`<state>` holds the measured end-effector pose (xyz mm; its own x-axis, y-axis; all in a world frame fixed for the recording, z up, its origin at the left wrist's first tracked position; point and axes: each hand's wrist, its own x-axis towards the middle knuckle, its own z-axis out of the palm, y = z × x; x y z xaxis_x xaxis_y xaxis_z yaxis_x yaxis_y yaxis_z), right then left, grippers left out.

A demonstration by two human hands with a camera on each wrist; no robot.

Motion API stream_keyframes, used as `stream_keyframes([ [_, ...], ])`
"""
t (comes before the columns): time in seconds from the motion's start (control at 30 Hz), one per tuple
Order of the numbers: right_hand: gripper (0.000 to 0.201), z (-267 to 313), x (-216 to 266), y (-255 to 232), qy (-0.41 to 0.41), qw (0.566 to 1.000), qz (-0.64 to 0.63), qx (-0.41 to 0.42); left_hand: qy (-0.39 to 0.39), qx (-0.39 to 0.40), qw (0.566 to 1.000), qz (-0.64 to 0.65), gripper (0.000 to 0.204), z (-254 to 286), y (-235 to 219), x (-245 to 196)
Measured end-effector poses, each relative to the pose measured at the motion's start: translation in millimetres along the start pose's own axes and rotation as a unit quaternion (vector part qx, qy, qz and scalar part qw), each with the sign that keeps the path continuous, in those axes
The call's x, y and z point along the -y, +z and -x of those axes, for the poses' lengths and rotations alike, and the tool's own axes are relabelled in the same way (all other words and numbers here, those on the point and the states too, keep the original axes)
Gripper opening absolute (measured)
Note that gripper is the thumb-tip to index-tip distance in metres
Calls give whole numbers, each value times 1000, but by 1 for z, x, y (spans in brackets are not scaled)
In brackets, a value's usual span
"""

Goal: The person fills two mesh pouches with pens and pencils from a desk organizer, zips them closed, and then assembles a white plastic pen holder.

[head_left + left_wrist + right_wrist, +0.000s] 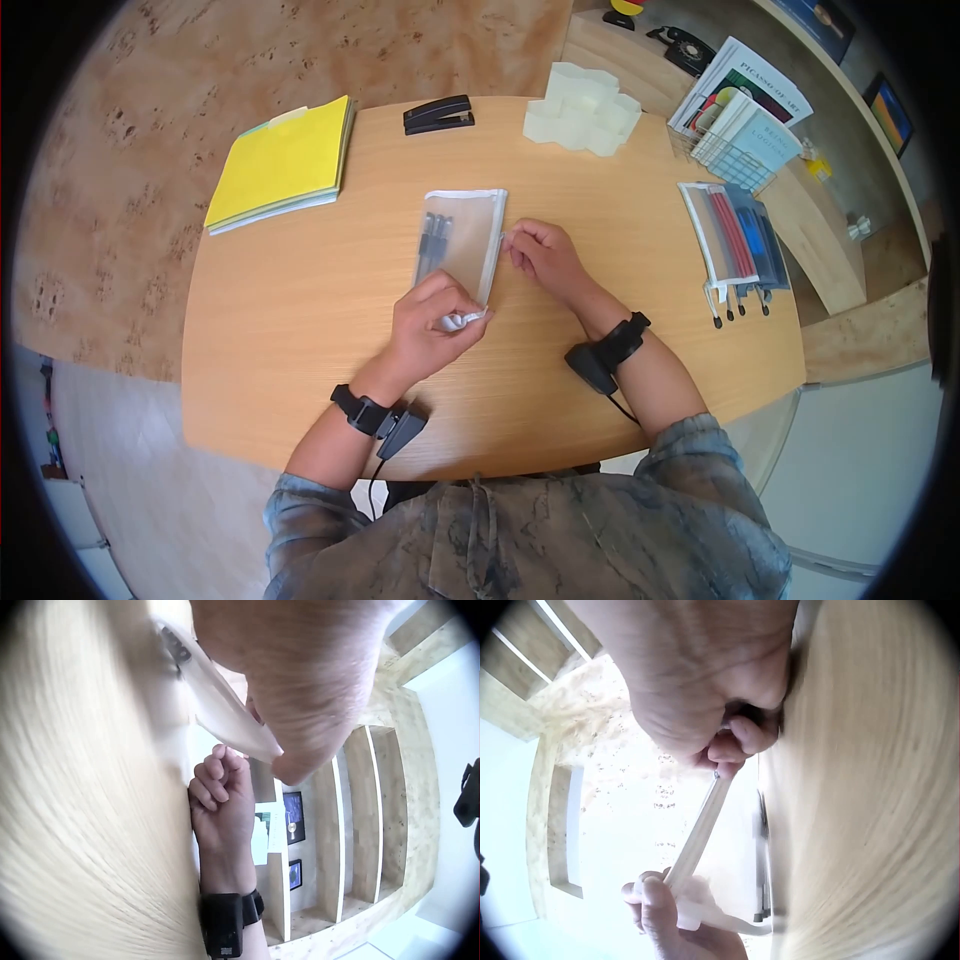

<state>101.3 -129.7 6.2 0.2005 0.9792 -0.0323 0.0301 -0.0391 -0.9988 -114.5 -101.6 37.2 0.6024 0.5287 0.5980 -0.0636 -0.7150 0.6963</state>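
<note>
Pouch (pixel 475 235) pinched in both hands, mid-table

Head view: the tabletop (pixel 270 300) gives me wood on every side of the work, with its curved near edge well apart from the pouch. Room runs left as far as one stack of folders (pixel 280 165) and right as far as a bundle of pencil cases (pixel 735 235). Toward the far edge I see one stapler (pixel 440 117) and one pale honeycomb-shaped holder (pixel 585 105); at far right is one wire basket (pixel 745 172) with books (pixel 755 125). Inside my pouch, on its left side, are what look like three pens (pixel 436 240). My left hand (pixel 435 320) is curled tight on the near right corner; my right hand (pixel 545 262) pinches at the right long edge.

Left wrist view: the pouch tilts up off the wood between my hands. Two framed pictures (pixel 295 816) show beyond, by the shelving (pixel 360 825). My left fingertips are mostly hidden behind the hand.

Right wrist view: one white strip (pixel 697 836) of the pouch runs straight between my hands. My right fingertips, closed narrow, pinch its near end; my left thumb presses the other.
</note>
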Motion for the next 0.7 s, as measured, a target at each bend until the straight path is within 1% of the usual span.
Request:
stream_keyframes([
  [0.07, 18, -7, -9, -8, -36, 998, 15, -59, -8, 10, 1000, 8, 17, 0, -1, -6],
  [0.17, 19, -15, -15, -25, -68, 986, -9, -154, -13, 21, 999, 36, 19, 1, -1, -10],
  [0.27, 19, -17, -15, -36, -82, 980, 17, -179, -19, 30, 999, 32, 19, 1, -1, -8],
  [0.37, 19, -18, -16, -37, -76, 983, 26, -163, -24, 51, 998, 42, 18, 0, -5, -8],
  [0.47, 17, -17, -15, -36, -73, 986, -42, -142, -18, 114, 991, 75, 15, -2, -4, -4],
  [0.57, 16, -16, -12, -36, -81, 989, -65, -110, -109, 165, 974, 114, 13, -2, -1, -1],
  [0.67, 16, -14, -8, -31, -92, 986, -88, -106, -268, 133, 950, 93, 13, 0, 4, 9],
  [0.7, 17, -14, -8, -31, -92, 987, -92, -95, -271, 135, 949, 90, 12, -1, 5, 15],
])
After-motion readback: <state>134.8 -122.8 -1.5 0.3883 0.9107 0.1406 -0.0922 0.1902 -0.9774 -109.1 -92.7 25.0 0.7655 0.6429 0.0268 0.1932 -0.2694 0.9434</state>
